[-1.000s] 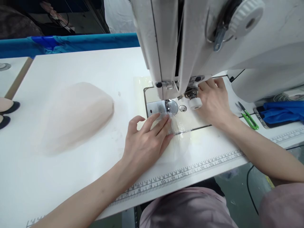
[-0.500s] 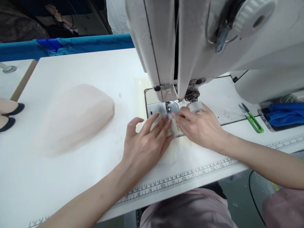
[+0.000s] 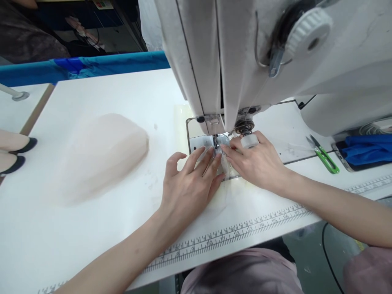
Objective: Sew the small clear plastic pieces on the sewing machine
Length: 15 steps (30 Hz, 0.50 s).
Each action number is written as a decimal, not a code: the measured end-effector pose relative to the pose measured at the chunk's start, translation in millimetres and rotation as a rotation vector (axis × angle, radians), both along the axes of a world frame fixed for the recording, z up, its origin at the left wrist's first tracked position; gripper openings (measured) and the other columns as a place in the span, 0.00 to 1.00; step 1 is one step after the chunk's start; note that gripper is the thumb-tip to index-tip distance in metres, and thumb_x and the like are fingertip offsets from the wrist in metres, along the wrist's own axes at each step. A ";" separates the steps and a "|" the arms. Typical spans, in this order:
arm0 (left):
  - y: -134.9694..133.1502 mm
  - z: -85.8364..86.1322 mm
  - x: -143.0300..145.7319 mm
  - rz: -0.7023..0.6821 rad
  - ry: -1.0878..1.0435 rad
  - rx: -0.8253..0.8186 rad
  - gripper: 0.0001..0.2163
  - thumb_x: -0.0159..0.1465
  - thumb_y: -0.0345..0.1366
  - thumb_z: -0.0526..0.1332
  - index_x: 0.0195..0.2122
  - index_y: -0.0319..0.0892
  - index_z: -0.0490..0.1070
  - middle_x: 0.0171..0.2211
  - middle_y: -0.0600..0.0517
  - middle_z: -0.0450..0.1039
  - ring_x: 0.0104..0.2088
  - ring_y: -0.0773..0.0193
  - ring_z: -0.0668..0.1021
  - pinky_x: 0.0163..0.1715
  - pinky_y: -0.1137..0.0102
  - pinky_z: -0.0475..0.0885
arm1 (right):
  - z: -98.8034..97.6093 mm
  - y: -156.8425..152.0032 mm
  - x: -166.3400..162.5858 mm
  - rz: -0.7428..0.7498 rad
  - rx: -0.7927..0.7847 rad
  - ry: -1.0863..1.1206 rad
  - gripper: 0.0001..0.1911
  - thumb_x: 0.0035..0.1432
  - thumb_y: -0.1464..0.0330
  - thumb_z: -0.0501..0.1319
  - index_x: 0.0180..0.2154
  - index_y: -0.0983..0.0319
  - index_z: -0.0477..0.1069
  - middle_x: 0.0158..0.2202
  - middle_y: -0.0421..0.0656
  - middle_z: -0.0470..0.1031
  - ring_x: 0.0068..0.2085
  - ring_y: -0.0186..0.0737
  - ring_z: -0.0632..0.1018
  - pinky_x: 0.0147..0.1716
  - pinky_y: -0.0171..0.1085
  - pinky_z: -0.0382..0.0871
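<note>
My left hand (image 3: 191,179) lies with its fingers stretched out on the sewing machine's metal needle plate (image 3: 199,142), left of the presser foot (image 3: 216,143). From the other side my right hand (image 3: 254,159) reaches in, its fingers bent and pressed together close to the foot. A thin, sheer whitish fabric (image 3: 226,168) runs between the hands and under the fingertips, partly hidden by them. The right fingers seem to pinch its edge. Above them hangs the white head of the sewing machine (image 3: 205,73).
Sheer beige fabric (image 3: 107,159) lies spread on the white table at left. Green thread snips (image 3: 326,159) and a phone under a blue cloth (image 3: 367,149) are at right. A ruler strip (image 3: 232,234) follows the front edge. Two beige pieces with black ends (image 3: 15,151) lie far left.
The view has shifted slightly. Both hands keep nearly the same place beside the presser foot, with only very small finger movement.
</note>
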<state>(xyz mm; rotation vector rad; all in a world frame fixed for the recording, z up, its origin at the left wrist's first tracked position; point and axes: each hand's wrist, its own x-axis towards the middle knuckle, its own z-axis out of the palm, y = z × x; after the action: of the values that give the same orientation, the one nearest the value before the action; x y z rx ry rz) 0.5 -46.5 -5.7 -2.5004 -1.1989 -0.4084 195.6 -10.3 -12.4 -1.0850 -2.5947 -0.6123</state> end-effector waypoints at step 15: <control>3.0 -4.7 -0.2 0.005 -0.060 0.002 0.14 0.69 0.37 0.55 0.52 0.41 0.70 0.51 0.48 0.75 0.53 0.57 0.76 0.49 0.57 0.60 | -2.5 0.8 1.2 -0.034 -0.009 -0.017 0.14 0.65 0.71 0.55 0.49 0.65 0.73 0.43 0.48 0.77 0.41 0.43 0.71 0.41 0.42 0.55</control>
<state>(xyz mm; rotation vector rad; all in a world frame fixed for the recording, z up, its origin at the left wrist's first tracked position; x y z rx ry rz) 0.3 -43.5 -10.4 -2.4990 -1.2267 -0.4864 196.9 -9.5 -14.9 -1.1340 -2.6009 -0.6204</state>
